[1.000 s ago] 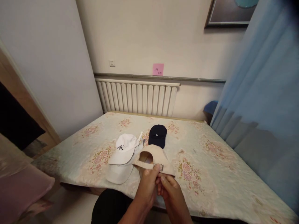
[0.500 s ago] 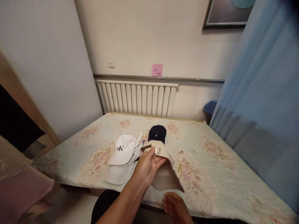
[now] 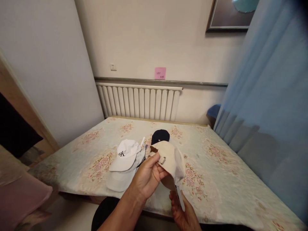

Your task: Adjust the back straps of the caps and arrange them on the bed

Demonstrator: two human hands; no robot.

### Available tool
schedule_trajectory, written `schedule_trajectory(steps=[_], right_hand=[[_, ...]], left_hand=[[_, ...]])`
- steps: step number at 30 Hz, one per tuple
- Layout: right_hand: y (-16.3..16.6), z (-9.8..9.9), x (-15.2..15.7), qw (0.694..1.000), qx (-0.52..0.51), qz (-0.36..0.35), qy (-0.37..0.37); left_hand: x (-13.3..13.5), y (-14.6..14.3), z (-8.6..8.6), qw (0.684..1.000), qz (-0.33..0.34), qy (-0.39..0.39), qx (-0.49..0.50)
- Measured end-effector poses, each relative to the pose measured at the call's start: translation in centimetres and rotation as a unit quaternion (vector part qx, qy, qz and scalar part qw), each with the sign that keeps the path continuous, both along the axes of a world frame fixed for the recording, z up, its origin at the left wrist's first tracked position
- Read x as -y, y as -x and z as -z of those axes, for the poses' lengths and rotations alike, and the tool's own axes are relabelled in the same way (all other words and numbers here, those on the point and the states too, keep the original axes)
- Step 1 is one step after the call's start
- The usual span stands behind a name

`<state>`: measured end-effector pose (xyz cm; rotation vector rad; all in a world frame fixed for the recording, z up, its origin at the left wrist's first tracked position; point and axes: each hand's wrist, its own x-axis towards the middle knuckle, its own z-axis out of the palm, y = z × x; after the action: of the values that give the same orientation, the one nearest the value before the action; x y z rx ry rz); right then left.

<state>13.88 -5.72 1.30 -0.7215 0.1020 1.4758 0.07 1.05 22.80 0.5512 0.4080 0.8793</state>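
My left hand [image 3: 150, 175] is closed on the back edge of a beige baseball cap [image 3: 169, 157], thumb on the strap near its metal buckle. The cap is held above the bed's front part with its crown up and its brim pointing down towards me. At the brim, my right hand [image 3: 184, 208] has the thumb on one side and the fingers on the other. Just behind stands a navy baseball cap [image 3: 160, 136], partly covered. Left of my left hand lies a white baseball cap [image 3: 126, 155] with black letters, on top of a pale grey cap [image 3: 120, 180].
The caps lie on a bed with a flowered cover [image 3: 216, 179]. A white radiator [image 3: 141, 101] and a pipe run along the wall behind it, with a pink note [image 3: 160, 73] above. A blue curtain [image 3: 269, 122] hangs at the right; pink cloth [image 3: 26, 199] is at the lower left.
The beige cap has turned, so its crown faces up more and its brim shows edge-on. My right hand has come up and taken hold of the brim.
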Motion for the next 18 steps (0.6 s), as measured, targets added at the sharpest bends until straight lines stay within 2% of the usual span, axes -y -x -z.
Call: schedule_trajectory(steps=[2, 7, 13, 18], right_hand=[[0.3, -0.7, -0.1, 1.0, 0.016, 0.025, -0.003], [-1.0, -1.6, -0.4, 0.995, 0.04, 0.038, -0.078], [-4.9, -2.5, 1.2, 0.994, 0.044, 0.08, -0.063], [-7.2, -4.6, 3.0, 0.996, 0.033, 0.076, -0.021]], left_hand=[[-0.1, 0.3, 0.3, 1.0, 0.021, -0.016, 0.017], [-0.6, 1.3, 1.5, 0.995, 0.073, -0.018, 0.065], [-2.0, 2.3, 2.9, 0.992, 0.089, 0.011, 0.086], [-3.9, 2.2, 4.9, 0.992, 0.085, 0.038, 0.082]])
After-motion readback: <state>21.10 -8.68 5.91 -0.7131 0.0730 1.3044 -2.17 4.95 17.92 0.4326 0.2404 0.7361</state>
